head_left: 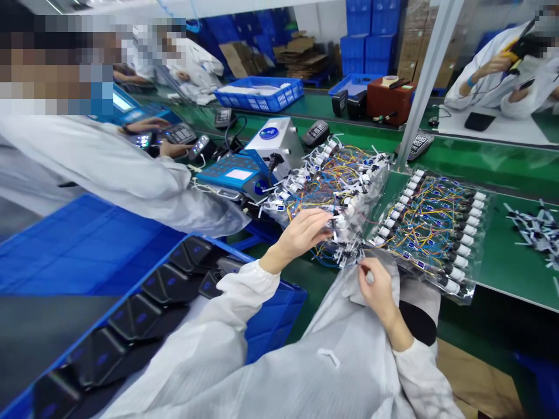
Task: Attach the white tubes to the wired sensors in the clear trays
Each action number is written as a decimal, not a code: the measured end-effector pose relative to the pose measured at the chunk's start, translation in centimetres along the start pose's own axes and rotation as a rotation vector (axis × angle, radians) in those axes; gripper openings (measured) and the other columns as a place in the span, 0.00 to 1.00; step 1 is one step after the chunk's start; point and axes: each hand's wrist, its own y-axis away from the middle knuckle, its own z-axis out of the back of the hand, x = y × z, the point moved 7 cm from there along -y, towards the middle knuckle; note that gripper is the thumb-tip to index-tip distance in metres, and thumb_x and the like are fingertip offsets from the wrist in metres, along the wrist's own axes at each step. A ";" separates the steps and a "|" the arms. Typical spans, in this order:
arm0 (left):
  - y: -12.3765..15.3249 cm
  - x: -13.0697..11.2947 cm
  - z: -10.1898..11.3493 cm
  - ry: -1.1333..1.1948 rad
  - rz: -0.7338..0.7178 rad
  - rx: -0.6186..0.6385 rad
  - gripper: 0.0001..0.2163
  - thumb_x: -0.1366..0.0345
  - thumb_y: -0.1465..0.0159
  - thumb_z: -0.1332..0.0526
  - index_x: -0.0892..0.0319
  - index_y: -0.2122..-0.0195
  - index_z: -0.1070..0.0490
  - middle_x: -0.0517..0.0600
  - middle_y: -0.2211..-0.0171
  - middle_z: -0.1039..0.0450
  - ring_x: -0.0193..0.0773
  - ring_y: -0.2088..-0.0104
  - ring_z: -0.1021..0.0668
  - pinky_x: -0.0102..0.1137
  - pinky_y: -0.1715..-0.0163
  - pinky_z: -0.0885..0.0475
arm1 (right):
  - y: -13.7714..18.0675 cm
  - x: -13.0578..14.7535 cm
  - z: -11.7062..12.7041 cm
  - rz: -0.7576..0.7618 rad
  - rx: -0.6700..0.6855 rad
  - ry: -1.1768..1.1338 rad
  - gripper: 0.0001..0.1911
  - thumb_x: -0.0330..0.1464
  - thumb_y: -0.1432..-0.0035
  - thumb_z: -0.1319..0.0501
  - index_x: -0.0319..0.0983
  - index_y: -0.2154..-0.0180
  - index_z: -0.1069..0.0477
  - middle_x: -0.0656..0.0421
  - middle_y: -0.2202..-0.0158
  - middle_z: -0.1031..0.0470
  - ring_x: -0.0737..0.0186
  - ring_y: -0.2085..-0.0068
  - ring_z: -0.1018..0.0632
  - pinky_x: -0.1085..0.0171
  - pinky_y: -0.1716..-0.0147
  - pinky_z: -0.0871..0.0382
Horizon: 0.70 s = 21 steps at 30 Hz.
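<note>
My left hand [305, 231] is closed at the near edge of a heap of wired parts [325, 174], its fingertips pinched by a small white and black piece; what they grip is too small to make out. Lower and to the right, my right hand [378, 285] has thumb and forefinger pressed together beside thin white and dark ends that hang over the table edge. What lies in that pinch is unclear. The heap has white-capped cylinders, tangled yellow, red and blue wires, white strips and clear plastic. To its right lies a flat bag of similar wired parts [430, 227], laid in rows.
A pile of white and black small pieces [539, 230] lies at the right on the green table [502, 256]. Left of me stands a blue crate [279, 314] with black housings [135, 317]. A metal post [430, 75] rises behind the bags. A co-worker's sleeve [144, 180] reaches in from the left.
</note>
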 end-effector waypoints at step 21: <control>-0.9 1.6 1.6 0.074 0.076 -0.070 0.24 0.58 0.27 0.37 0.56 0.32 0.36 0.61 0.48 0.21 0.52 0.45 0.19 0.51 0.47 0.20 | -11.0 2.1 -3.8 0.300 0.235 0.285 0.06 0.30 0.30 0.42 0.39 0.57 0.27 0.51 0.62 0.22 0.53 0.58 0.24 0.56 0.56 0.28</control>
